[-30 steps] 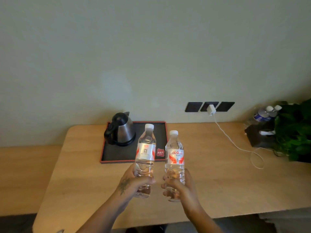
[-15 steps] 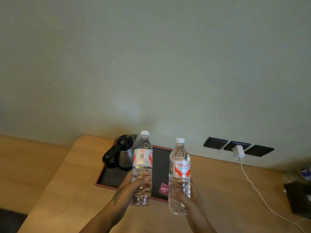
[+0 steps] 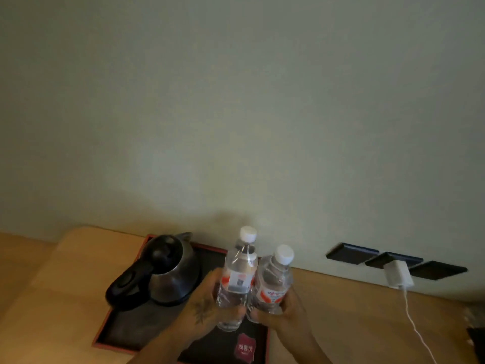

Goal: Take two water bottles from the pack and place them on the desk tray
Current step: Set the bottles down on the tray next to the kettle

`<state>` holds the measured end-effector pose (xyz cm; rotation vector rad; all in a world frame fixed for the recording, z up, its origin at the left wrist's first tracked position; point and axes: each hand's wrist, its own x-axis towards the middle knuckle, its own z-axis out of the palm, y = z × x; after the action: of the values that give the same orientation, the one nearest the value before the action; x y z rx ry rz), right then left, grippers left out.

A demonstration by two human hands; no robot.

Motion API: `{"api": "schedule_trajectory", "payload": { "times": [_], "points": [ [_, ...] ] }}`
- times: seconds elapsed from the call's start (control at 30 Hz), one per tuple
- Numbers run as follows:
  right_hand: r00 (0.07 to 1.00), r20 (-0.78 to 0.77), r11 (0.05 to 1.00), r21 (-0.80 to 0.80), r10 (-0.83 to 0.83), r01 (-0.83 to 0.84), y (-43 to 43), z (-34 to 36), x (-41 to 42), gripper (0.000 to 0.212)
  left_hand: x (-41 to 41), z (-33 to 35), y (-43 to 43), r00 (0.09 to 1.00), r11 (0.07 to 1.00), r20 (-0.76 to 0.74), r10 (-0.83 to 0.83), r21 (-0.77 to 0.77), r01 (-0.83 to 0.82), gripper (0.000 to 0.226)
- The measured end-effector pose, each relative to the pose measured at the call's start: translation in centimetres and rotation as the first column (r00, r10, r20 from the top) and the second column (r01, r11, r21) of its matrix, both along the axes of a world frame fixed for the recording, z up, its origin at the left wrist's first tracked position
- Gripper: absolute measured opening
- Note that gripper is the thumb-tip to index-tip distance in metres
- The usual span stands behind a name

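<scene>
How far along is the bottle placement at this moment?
Done: both bottles are out of the pack. In hand: the left hand grips the left bottle and the right hand grips the right bottle, side by side above the tray, beside the kettle. Left: setting them down and letting go.

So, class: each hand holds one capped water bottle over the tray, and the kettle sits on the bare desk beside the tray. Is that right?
Not quite. The head view shows the kettle standing on the tray itself, at its left part. The rest holds: left hand and right hand each hold one capped bottle.
</scene>
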<state>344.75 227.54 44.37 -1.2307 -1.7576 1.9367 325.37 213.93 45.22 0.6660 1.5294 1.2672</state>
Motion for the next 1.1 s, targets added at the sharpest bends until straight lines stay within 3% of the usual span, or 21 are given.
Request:
{"api": "schedule_trajectory", "payload": {
  "times": [0.2, 0.5, 0.83, 1.1],
  "points": [
    [0.994, 0.093, 0.995, 0.093, -0.057, 0.048, 3.4, -3.6, -2.3, 0.082, -0.7, -5.7, 3.8, 0.985, 0.985, 0.169, 0.029, 0.165, -0.057, 0.074],
    [0.964, 0.193, 0.970, 0.197, -0.181, 0.142, 5.3, -7.0, -3.3, 0.062, -1.7, -7.4, 7.3, 0.998, 0.986, -0.033, 0.047, 0.161, -0.042, 0.076],
    [0.944, 0.250, 0.955, 0.257, -0.214, 0.149, 4.6, -7.7, -4.2, 0.086, -1.5, -7.3, 8.2, 0.981, 0.981, -0.096, 0.166, 0.121, -0.154, 0.081],
    [0.934, 0.317, 0.959, 0.272, -0.164, 0.076, 4.0, -6.8, -4.5, 0.086, -2.1, -6.0, 7.6, 0.961, 0.997, -0.270, 0.058, 0.056, -0.044, 0.082]
  ]
}}
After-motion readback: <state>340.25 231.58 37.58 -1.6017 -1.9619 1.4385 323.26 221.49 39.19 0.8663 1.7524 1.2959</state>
